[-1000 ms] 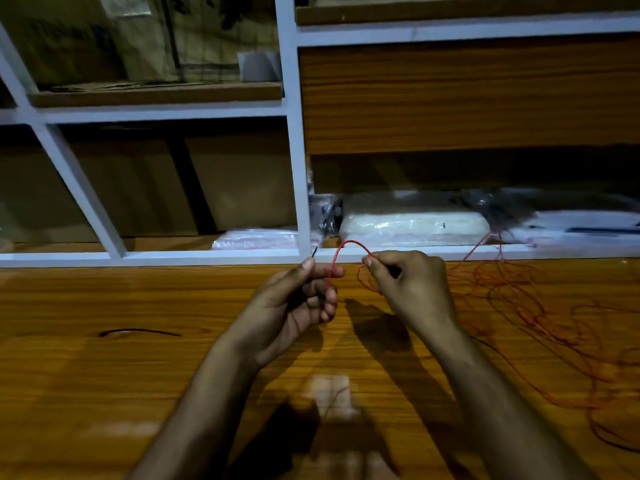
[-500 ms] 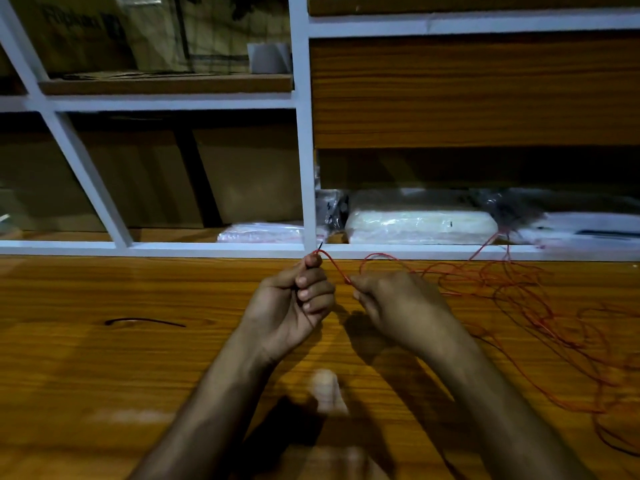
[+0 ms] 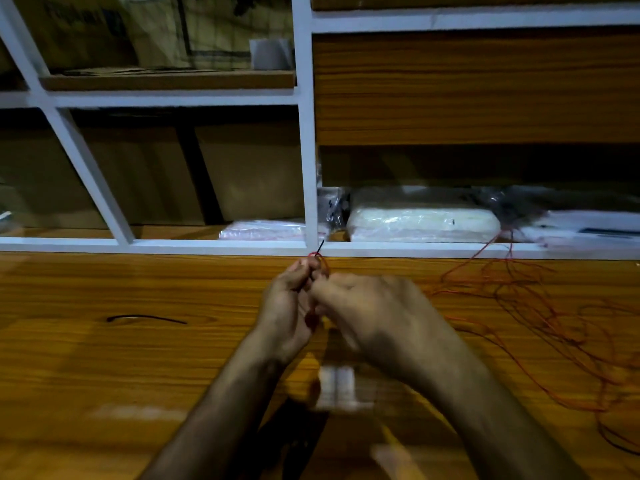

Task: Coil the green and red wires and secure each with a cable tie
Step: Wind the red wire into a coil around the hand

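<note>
Red wire (image 3: 540,306) sprawls right of both hands; left hand (image 3: 289,306) and right hand (image 3: 374,317) pinch its small loop together, black tie (image 3: 145,318) far left.

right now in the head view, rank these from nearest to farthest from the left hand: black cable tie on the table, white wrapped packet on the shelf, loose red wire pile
From the left hand:
1. White wrapped packet, up and right on the shelf.
2. Black cable tie, left on the table; nearly as near, close to call.
3. Loose red wire pile, far right.
</note>
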Motion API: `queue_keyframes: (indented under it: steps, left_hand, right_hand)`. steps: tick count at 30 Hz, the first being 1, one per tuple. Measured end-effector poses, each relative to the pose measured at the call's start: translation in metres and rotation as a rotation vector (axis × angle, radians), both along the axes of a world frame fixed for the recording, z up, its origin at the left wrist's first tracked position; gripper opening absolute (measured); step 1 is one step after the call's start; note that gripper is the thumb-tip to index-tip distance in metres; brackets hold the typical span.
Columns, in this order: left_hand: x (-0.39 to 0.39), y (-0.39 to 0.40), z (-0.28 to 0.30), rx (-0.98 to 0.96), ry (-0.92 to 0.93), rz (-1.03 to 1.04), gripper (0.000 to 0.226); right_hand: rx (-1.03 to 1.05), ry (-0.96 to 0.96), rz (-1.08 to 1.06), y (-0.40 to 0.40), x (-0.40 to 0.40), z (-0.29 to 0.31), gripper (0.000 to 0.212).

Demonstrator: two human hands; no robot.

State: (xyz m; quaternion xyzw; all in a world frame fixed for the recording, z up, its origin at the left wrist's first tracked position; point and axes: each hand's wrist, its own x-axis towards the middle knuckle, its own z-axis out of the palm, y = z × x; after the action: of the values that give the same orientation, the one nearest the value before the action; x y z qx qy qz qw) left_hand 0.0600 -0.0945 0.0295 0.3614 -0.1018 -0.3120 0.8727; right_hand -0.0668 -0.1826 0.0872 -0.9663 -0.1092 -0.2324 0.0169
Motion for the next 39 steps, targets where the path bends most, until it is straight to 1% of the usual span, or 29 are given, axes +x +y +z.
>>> queue_keyframes:
  steps: [2, 3, 4, 5, 7, 9, 11, 14, 16, 18, 20, 21, 22, 24, 26, 29, 32, 34, 37, 39]
  left_hand:
    - [-0.011, -0.003, 0.001, 0.064, -0.069, -0.035, 0.009]
    - [-0.015, -0.005, 0.0, 0.076, -0.078, -0.057, 0.016]
    - [-0.019, -0.007, 0.0, 0.089, -0.079, -0.089, 0.023]
    - [-0.022, -0.008, 0.001, 0.102, -0.086, -0.133, 0.026]
    - [-0.026, -0.007, 0.005, 0.122, -0.111, -0.233, 0.021]
    - [-0.028, -0.006, 0.009, 0.108, -0.106, -0.315, 0.018]
    - [-0.027, -0.004, 0.012, 0.044, -0.06, -0.384, 0.021]
    - [-0.024, -0.001, 0.014, -0.016, 0.021, -0.446, 0.029]
    - [-0.021, 0.001, 0.012, -0.065, 0.073, -0.47, 0.034]
    - [-0.017, 0.004, 0.012, -0.149, 0.14, -0.475, 0.036]
    - [-0.012, 0.006, 0.014, -0.222, 0.199, -0.427, 0.033]
    - [-0.009, 0.007, 0.016, -0.235, 0.217, -0.372, 0.03]
    - [-0.006, 0.008, 0.017, -0.245, 0.224, -0.312, 0.027]
    - [0.0, 0.011, 0.019, -0.277, 0.224, -0.219, 0.029]
    - [0.005, 0.015, 0.021, -0.288, 0.207, -0.176, 0.038]
    - [0.011, 0.018, 0.019, -0.215, 0.132, -0.186, 0.044]
    - [0.013, 0.016, 0.011, -0.102, 0.068, -0.199, 0.038]
    - [0.012, 0.014, 0.009, -0.061, 0.063, -0.197, 0.033]
    - [0.006, 0.012, 0.009, -0.043, 0.066, -0.196, 0.027]
    - [0.001, 0.01, 0.009, -0.034, 0.024, -0.216, 0.025]
  right_hand:
    - [0.052, -0.121, -0.033, -0.014, 0.006, 0.002, 0.027]
    - [0.104, -0.166, -0.055, -0.02, 0.008, 0.001, 0.024]
    - [0.17, -0.21, -0.087, -0.027, 0.011, -0.003, 0.023]
    - [0.249, -0.243, -0.128, -0.032, 0.013, -0.007, 0.023]
    - [0.433, -0.27, -0.196, -0.042, 0.02, -0.019, 0.024]
    - [0.605, -0.272, -0.232, -0.051, 0.027, -0.03, 0.022]
    - [0.716, -0.249, -0.256, -0.058, 0.035, -0.042, 0.02]
    - [0.82, -0.172, -0.298, -0.06, 0.044, -0.057, 0.019]
    - [0.862, -0.08, -0.314, -0.056, 0.046, -0.06, 0.019]
    - [0.83, 0.017, -0.321, -0.054, 0.046, -0.063, 0.019]
    - [0.717, 0.141, -0.336, -0.052, 0.043, -0.063, 0.023]
    - [0.654, 0.234, -0.359, -0.049, 0.042, -0.061, 0.02]
    - [0.584, 0.333, -0.381, -0.047, 0.04, -0.059, 0.016]
    - [0.363, 0.513, -0.414, -0.039, 0.033, -0.049, 0.02]
    - [0.191, 0.596, -0.372, -0.028, 0.021, -0.036, 0.024]
    - [0.099, 0.584, -0.3, -0.013, 0.004, -0.018, 0.021]
    - [0.063, 0.549, -0.229, -0.004, -0.007, -0.003, 0.022]
    - [0.075, 0.538, -0.176, -0.001, -0.012, 0.007, 0.021]
    - [0.096, 0.427, -0.079, -0.005, -0.014, 0.015, 0.019]
    - [0.156, 0.314, -0.026, -0.013, -0.011, 0.015, 0.018]
